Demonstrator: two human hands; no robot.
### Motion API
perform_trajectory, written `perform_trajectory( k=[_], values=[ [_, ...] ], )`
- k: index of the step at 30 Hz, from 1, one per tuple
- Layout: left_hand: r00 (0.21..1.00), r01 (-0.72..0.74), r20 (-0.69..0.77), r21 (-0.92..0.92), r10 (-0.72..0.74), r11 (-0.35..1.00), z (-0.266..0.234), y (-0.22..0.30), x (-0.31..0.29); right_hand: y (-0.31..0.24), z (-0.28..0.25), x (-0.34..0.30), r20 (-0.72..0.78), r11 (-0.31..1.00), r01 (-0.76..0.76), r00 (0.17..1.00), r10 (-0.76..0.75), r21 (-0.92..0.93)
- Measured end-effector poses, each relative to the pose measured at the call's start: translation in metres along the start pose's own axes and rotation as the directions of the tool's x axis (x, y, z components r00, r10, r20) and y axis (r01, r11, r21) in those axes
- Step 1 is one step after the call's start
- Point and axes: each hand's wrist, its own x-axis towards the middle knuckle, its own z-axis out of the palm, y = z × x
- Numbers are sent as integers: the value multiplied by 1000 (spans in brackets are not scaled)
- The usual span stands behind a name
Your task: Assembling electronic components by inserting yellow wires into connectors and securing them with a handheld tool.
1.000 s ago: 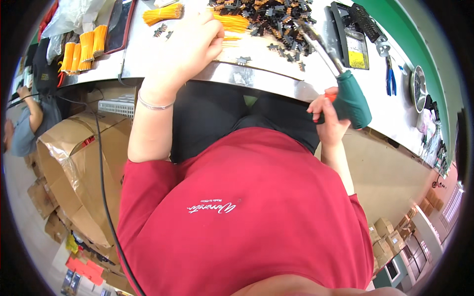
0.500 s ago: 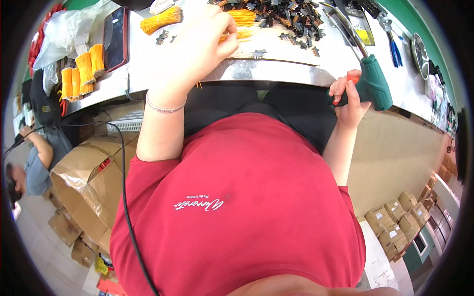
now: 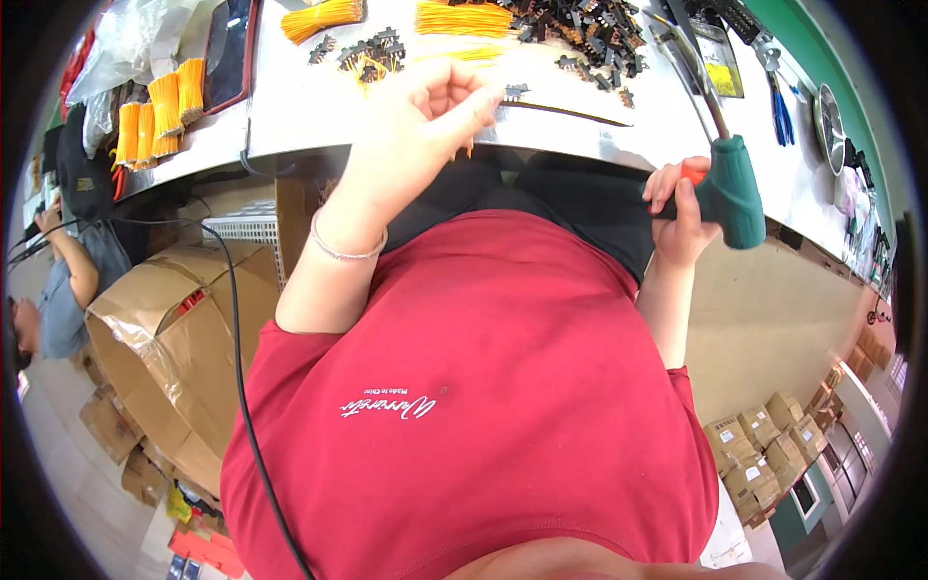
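My left hand (image 3: 420,130) is closed above the table's front edge, thumb and fingertips pinched together. Short ends of orange wire (image 3: 468,152) poke out beneath it; the rest is hidden by the hand. Close to the thumb tip lies one small black slide switch (image 3: 516,92). My right hand (image 3: 682,217) is wrapped round a green pistol-grip soldering gun (image 3: 739,188) with an orange trigger, its metal tube slanting over the table. Loose orange wires (image 3: 464,19) lie beyond my left hand, beside a big heap of black switches (image 3: 590,39). Several switches with wires (image 3: 372,60) cluster to the left.
An orange wire bundle (image 3: 322,17) and a dark phone (image 3: 228,58) lie at the far left, near more bundles (image 3: 164,106) and a plastic bag (image 3: 130,48). Blue-handled pliers (image 3: 781,111) and a round metal dish (image 3: 828,126) are right. A cardboard box (image 3: 164,338) stands left; a person (image 3: 72,290) sits beyond.
My left hand has drawn back toward me and right from the loose wires, uncovering the cluster of switches with wires. My right hand stays on the soldering gun, which sits slightly lower.
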Motion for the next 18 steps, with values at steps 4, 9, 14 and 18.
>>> perform_trajectory(
  k=[4, 9, 14, 18],
  values=[
    [991, 129, -37, -74, -132, 989, 11, -16, -11, -2, 11, -25, 90, 1000, -12, 996, 12, -9],
    [979, 164, -104, -106, -175, 981, 23, -30, -14, 0, 14, -60, 115, 950, -204, 965, 236, -236],
    [966, 216, -121, -123, -231, 969, 23, -30, -13, 0, 14, -61, 179, 841, -90, 960, 216, -534],
    [970, 199, -118, -122, -214, 972, 24, -30, -14, -5, 16, -59, 201, 761, -62, 948, 248, -646]
  ],
)
